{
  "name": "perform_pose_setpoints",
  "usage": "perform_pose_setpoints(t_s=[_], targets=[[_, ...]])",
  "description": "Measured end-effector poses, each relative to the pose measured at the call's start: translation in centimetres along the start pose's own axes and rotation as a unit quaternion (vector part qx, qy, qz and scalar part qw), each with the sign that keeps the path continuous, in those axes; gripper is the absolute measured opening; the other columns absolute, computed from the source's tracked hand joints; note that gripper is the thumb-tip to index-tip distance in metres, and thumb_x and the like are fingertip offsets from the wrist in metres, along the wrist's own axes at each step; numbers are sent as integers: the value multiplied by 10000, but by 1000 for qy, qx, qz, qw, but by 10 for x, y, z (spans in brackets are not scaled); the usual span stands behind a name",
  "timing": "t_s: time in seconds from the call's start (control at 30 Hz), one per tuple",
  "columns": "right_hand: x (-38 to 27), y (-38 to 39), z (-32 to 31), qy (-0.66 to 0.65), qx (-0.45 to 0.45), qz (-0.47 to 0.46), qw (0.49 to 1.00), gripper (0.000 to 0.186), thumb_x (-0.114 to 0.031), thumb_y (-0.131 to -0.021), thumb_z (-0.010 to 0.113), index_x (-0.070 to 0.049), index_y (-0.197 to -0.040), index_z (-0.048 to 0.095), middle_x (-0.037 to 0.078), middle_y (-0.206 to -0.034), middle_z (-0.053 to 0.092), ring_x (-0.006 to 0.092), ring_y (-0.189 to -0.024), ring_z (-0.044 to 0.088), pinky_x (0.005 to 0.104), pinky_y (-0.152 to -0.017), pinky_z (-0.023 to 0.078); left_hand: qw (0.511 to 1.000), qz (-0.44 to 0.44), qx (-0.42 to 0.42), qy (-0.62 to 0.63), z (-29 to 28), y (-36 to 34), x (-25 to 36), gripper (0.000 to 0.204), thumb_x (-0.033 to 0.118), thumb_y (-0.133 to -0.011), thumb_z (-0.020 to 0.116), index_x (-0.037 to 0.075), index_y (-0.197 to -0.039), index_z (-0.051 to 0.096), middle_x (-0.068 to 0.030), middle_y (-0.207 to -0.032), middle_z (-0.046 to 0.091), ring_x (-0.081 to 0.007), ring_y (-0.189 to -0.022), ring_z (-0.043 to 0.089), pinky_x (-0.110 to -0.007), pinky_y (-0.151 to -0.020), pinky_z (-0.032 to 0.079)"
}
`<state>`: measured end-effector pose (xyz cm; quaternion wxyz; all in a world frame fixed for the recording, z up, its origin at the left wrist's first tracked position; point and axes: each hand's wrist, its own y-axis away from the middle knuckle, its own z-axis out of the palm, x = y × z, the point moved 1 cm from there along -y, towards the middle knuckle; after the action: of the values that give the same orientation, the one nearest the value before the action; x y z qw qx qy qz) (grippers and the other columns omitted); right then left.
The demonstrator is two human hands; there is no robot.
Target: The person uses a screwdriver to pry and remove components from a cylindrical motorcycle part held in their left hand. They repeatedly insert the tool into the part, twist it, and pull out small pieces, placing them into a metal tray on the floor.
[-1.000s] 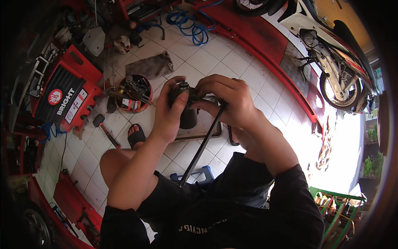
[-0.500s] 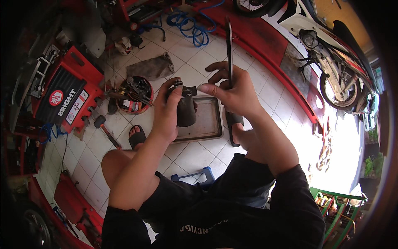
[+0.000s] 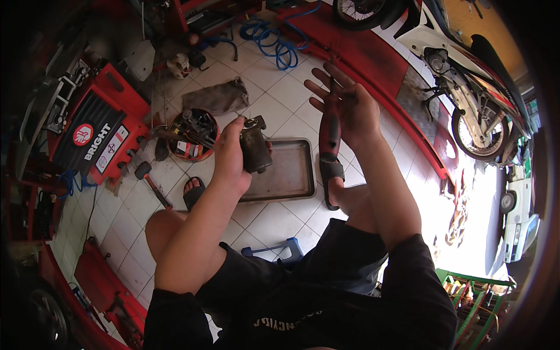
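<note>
My left hand (image 3: 230, 151) is wrapped round a small dark cylindrical motor (image 3: 255, 149), which looks like a starter motor. A mounting tab sticks out at its upper end, and the body leans slightly, its lower end toward the right. To the right, my right hand (image 3: 359, 114) is raised with its fingers spread. Lying against that hand is a screwdriver (image 3: 330, 133) with a red and black handle, the handle's butt toward me and its shaft pointing away, blurred by motion. The two hands are apart. Below them on the floor sits a shallow metal tray (image 3: 314, 172).
A red round tub (image 3: 192, 158) of tools stands left of the tray, with a grey rag (image 3: 216, 98) behind it. A hammer (image 3: 153, 185) lies by my left foot. Far off are a coiled blue hose (image 3: 280, 44), a red lift platform (image 3: 373, 76) and a motorcycle (image 3: 461, 87).
The screwdriver has swung in my right hand, so its handle now shows, and that hand has risen away from the motor with fingers spreading. My left hand has tilted the motor.
</note>
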<state>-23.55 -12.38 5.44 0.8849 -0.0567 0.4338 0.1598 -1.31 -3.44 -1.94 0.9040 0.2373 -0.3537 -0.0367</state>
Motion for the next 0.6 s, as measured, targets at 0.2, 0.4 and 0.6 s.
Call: perform_pose_setpoints(t_s=[0.2, 0.4, 0.6], targets=[[-4, 17, 21, 196, -2, -36, 980, 496, -41, -1013, 553, 53, -1493, 469, 227, -1434, 581, 363, -1294, 616, 437, -979, 589, 1000, -9, -9, 11, -1, 0, 2, 300, 363, -1015, 607, 75, -1093, 569, -118, -857, 659, -281, -711, 703, -438, -676, 610], [5, 9, 5, 350, 52, -139, 925, 415, -156, -1022, 664, 63, -1363, 576, 132, -1073, 736, 198, -1043, 676, 350, -953, 579, 999, -23, -5, 29, 1, 0, -1, 306, 367, -1011, 610, 76, -1096, 570, -119, -850, 661, -284, -711, 706, -441, -665, 611], [-4, 20, 17, 231, -78, -200, 949, 341, -126, -1116, 426, 123, -1325, 529, 273, -1315, 628, 411, -1286, 612, 461, -1078, 546, 999, -40, -30, 19, -2, -2, -7, 325, 369, -1008, 612, 71, -1129, 562, -116, -864, 660, -284, -683, 701, -440, -641, 608]])
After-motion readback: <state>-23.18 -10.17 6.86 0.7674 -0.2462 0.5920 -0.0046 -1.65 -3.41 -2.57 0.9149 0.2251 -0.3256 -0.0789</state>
